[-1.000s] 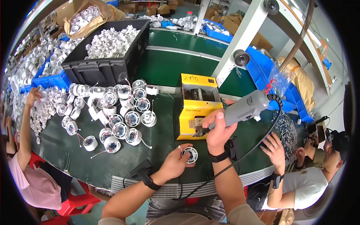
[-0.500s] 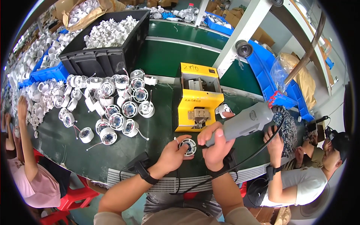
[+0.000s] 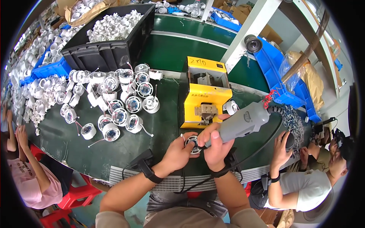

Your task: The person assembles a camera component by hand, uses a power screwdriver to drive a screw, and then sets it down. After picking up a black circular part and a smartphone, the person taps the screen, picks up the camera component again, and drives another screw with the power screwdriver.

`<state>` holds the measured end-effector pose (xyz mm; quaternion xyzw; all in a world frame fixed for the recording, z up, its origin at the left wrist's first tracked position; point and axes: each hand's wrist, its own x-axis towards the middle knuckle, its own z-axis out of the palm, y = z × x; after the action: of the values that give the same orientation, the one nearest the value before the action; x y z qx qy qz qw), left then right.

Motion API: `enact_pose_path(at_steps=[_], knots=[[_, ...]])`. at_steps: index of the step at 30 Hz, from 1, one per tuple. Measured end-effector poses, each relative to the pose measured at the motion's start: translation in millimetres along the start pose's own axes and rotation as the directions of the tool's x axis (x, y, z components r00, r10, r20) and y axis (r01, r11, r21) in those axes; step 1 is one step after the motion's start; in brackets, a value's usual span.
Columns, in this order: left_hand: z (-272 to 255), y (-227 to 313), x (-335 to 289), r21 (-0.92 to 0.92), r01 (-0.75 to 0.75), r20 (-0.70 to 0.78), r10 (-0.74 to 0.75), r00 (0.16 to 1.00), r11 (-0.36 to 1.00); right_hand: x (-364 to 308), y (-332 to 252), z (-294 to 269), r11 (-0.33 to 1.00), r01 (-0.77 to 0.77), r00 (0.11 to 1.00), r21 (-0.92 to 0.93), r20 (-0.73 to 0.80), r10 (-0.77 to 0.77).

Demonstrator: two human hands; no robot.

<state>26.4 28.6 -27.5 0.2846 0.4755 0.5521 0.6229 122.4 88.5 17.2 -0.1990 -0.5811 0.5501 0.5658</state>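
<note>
Near the front edge of the green table, my left hand (image 3: 176,154) grips a round white housing (image 3: 194,145) with a circuit board inside, its open face turned up. A grey electric screwdriver (image 3: 243,123) lies in my right hand (image 3: 217,150), fingers wrapped round its front end. The tool slants down to the left, its tip at the housing's right side; whether it touches a screw I cannot tell. Just beyond my hands stands a yellow machine (image 3: 207,95) with a metal block on its front. Another white part (image 3: 230,107) sits beside that machine.
Many similar white housings (image 3: 119,117) with wires lie at left. Behind them is a black crate (image 3: 99,57) of white parts. Blue bins (image 3: 281,83) and a heap of screws (image 3: 294,125) are at right. A cable crosses near my right wrist; co-workers sit on both sides.
The screwdriver's tip has come over to the housing, and the tool's body has shifted slightly left. The co-worker at right has raised a hand holding a dark round object. The view has shifted slightly.
</note>
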Motion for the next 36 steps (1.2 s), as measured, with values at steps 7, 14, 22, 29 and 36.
enact_pose_path(at_steps=[7,14,22,29,36], knots=[[-9,-9,6,0.108,-0.06,-0.011,0.062,0.998,0.992,-16,23,-11,0.989,-0.061,0.998,-0.135,0.015,0.064],[-6,29,-6,0.467,-0.073,0.014,0.075,0.997,0.881,-14,-9,-4,0.972,0.045,0.999,-0.23,0.016,-0.042],[-112,45,-24,0.999,-0.006,0.045,0.879,0.475,-0.049,-115,-86,-59,0.854,0.121,0.992,-0.506,0.039,-0.118],[-79,-53,-150,0.911,-0.412,0.172,0.924,0.342,-0.017,-355,-87,-178,0.356,-0.492,0.847,-0.795,-0.532,-0.016],[-153,-258,-257,0.987,-0.065,0.078,0.091,0.993,-0.145,-448,-61,-188,0.499,-0.735,0.635,-0.459,-0.724,0.269]])
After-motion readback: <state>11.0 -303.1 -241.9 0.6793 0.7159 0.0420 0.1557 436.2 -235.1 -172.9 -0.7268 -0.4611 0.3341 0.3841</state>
